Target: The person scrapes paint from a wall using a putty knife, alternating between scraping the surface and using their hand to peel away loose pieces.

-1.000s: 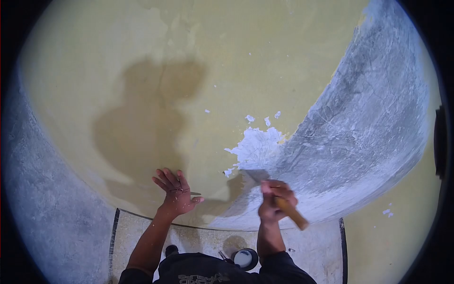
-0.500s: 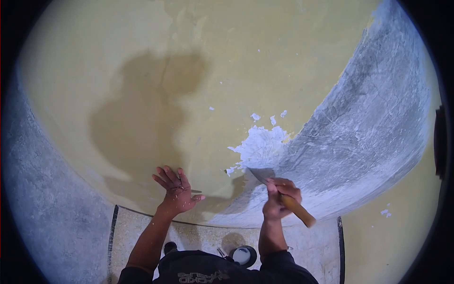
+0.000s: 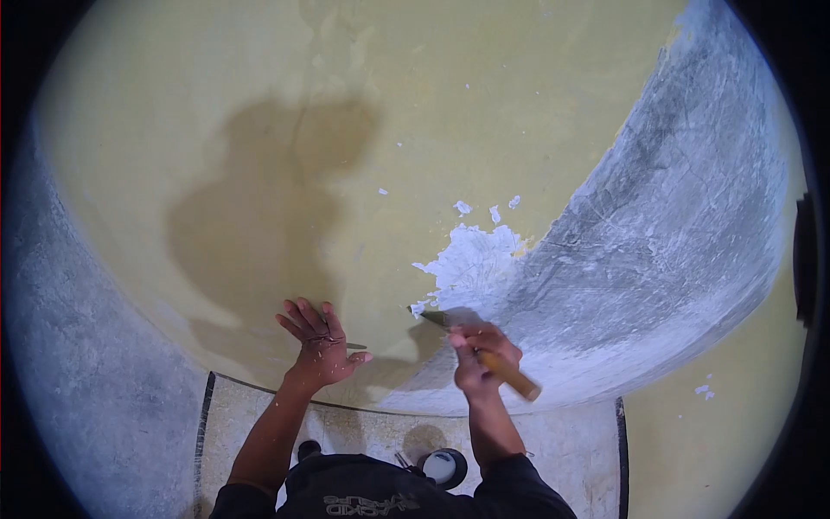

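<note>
My right hand point(image 3: 487, 350) is closed round the wooden handle of a scraper point(image 3: 512, 375). Its dark blade rests at the lower left edge of a white bare patch point(image 3: 471, 264) in the yellow wall paint point(image 3: 415, 104). My left hand point(image 3: 322, 350) is spread with its fingers apart against the yellow wall, left of the blade. A thin, dark, narrow thing shows beside the left thumb; whether the hand holds it I cannot make out.
Grey bare plaster point(image 3: 648, 225) curves along the right. Loose white flakes point(image 3: 462, 208) lie above the patch. Below, near my body, stand a round dark container point(image 3: 441, 468) with white contents and a dark-edged floor strip point(image 3: 571, 441).
My right hand has moved left with the scraper, and the blade now reaches the lower left tip of the white patch. My left hand has stayed nearly in place.
</note>
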A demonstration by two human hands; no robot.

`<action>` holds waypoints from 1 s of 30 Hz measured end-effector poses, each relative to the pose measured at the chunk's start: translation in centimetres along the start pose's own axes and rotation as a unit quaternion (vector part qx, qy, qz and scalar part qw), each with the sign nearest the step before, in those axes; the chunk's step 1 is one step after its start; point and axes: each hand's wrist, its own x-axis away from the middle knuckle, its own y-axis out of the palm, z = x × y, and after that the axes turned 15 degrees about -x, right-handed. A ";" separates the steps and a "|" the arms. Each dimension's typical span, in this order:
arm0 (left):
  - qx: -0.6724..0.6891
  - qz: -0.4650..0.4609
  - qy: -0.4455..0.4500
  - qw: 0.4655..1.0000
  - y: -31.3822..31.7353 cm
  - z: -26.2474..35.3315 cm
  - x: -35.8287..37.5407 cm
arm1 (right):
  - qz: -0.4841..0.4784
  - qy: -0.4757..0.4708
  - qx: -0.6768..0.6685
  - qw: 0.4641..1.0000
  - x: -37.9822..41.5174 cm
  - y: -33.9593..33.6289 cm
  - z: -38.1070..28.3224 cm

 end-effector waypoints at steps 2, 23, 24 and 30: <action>-0.007 0.002 0.003 1.000 0.0 -0.4 -0.2 | -0.051 -0.004 0.036 0.998 -0.7 0.3 -0.6; 0.011 0.015 -0.006 1.000 0.0 -0.2 -0.1 | 0.107 -0.043 -0.038 0.993 -1.7 0.3 -0.5; 0.015 0.015 -0.005 1.000 -0.1 -0.1 0.0 | 0.058 -0.056 -0.024 0.996 -1.6 0.5 -0.1; 0.000 0.006 0.005 1.000 -0.1 -0.2 -0.1 | 0.120 -0.028 -0.098 0.988 -1.5 0.3 0.1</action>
